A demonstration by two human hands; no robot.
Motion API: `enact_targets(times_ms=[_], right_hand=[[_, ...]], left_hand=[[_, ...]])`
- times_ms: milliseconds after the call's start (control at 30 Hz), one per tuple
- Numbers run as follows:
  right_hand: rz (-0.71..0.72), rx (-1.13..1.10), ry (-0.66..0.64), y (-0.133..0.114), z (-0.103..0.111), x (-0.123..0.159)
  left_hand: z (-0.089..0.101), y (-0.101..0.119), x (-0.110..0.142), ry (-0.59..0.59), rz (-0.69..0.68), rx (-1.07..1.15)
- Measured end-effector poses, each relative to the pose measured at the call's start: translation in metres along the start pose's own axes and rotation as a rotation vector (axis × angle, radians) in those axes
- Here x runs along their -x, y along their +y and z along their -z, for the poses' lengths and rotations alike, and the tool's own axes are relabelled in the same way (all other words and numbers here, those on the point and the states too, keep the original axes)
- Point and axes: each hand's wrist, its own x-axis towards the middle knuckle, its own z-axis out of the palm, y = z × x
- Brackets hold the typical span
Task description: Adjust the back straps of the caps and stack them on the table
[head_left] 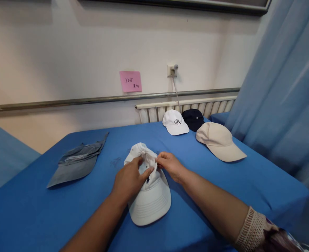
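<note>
Head view: a pale cap (150,207) lies near the middle of the blue-covered counter (36,218), brim toward the wearer, its crown creased inward above a small dark emblem. The left hand (129,178) has a partly closed grip on the crown, thumb on the front panel and fingers on the folded fabric behind it. The right hand (171,166) has a narrow, closed grip, thumb and forefinger pinching the crown's right side. To the left lies a flattened gray cap (77,166). At the far right stand a white cap (174,120) with dark lettering, a dark cap (192,119) just beside it, and a beige cap (217,138) nearer the wearer. Beyond the counter are a radiator (207,107), a metal rail (91,101) and, on the wall, a pink note (130,81) and a socket (172,71); a blue curtain (272,94) hangs at right.
</note>
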Motion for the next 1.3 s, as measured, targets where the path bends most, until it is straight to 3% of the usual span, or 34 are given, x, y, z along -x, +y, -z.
enact_targets(times_ms=[133, 267, 467, 567, 700, 867, 967, 1133, 1300], right_hand=[[-0.065, -0.139, -0.088, -0.001, -0.001, 0.002], [-0.05, -0.18, -0.08, 0.002, -0.001, 0.0], [0.165, 0.081, 0.088, 0.004, 0.001, -0.005], [0.235, 0.148, 0.081, 0.005, 0.002, -0.009], [0.275, 0.163, 0.141, 0.009, 0.007, -0.014], [0.295, 0.408, -0.019, 0.008, 0.013, -0.014], [0.346, 0.592, -0.036, 0.006, 0.011, -0.011], [0.368, 0.756, 0.083, 0.001, 0.013, -0.011], [0.424, 0.885, 0.274, -0.011, 0.034, -0.017]], left_hand=[[-0.01, 0.002, -0.006, -0.027, -0.009, 0.208], [-0.018, -0.004, -0.014, -0.004, -0.007, 0.365], [0.003, -0.007, -0.012, 0.094, 0.039, 0.34], [0.017, -0.009, -0.005, 0.161, 0.012, 0.354], [0.019, -0.017, -0.003, 0.187, -0.008, 0.416], [0.015, -0.023, -0.006, 0.212, 0.003, 0.507], [0.014, -0.022, -0.005, 0.238, 0.019, 0.501], [0.014, -0.027, -0.007, 0.265, 0.04, 0.487], [0.022, -0.032, -0.008, 0.326, 0.058, 0.462]])
